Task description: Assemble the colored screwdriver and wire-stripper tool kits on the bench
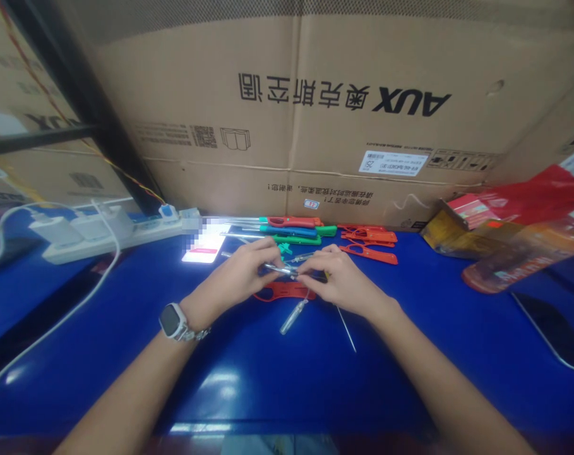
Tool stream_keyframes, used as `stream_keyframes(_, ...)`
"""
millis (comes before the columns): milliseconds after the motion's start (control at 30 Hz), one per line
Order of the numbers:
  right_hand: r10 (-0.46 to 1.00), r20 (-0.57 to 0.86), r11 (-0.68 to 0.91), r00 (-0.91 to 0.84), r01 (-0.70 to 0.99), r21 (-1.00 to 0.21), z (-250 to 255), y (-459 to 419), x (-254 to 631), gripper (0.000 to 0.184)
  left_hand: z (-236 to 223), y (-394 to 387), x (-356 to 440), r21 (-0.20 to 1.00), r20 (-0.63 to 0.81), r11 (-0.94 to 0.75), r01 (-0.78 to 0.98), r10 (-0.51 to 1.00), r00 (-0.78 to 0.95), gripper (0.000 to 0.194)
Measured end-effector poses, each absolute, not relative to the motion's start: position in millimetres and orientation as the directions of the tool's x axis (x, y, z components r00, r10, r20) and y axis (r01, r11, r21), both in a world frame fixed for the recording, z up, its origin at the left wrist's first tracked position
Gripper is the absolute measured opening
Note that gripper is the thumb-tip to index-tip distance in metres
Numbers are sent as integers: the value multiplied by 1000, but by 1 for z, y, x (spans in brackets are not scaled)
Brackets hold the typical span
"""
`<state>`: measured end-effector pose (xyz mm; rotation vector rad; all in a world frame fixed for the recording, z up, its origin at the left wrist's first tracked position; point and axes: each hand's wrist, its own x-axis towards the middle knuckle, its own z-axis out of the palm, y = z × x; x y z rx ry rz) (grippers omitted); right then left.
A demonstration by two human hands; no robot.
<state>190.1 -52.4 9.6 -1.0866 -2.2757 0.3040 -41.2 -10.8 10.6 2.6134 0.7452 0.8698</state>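
My left hand pinches a slim silver metal tube between thumb and fingers. My right hand is closed at the tube's right end, on a small dark piece that its fingers mostly hide. Just below both hands lies a red plastic handle shell. A small clear fuel tank rests nearer to me, and a thin metal rod sticks out below my right hand. Small green plastic parts lie just behind the fingers.
Long-nosed lighters with red, blue and green handles lie at the back. Several orange-red shells are right of them. A lit phone and a power strip stand left; a bottle lies right. A large carton walls the back.
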Motion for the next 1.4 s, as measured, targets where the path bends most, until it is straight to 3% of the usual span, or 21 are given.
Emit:
stream_keyframes(467,724,454,688,-519,589,-423,5,-51,187,14,10,-11,-39,489,484,-829,273,518,705,10)
stream_keyframes(667,765,418,638,-489,489,-595,0,-48,187,17,13,-18,-37,528,410,-812,251,502,762,10)
stream_keyframes(767,772,402,626,-493,474,-620,-2,-46,186,19,12,-22,-34,544,377,-792,276,525,763,6)
stream_keyframes(867,736,452,676,-503,519,-523,0,-49,183,17,13,-26,-32,514,353,-786,343,558,751,9)
stream_keyframes(1067,668,456,722,-588,660,-208,9,-59,176,20,15,-25,-33,466,346,-800,377,557,755,11)
stream_keyframes(1267,697,456,681,-553,710,-181,7,-61,170,21,15,-31,-30,430,283,-784,448,589,757,6)
stream_keyframes(1400,673,519,673,-526,727,-135,6,-61,169,20,21,-39,-28,364,240,-758,541,637,732,14)
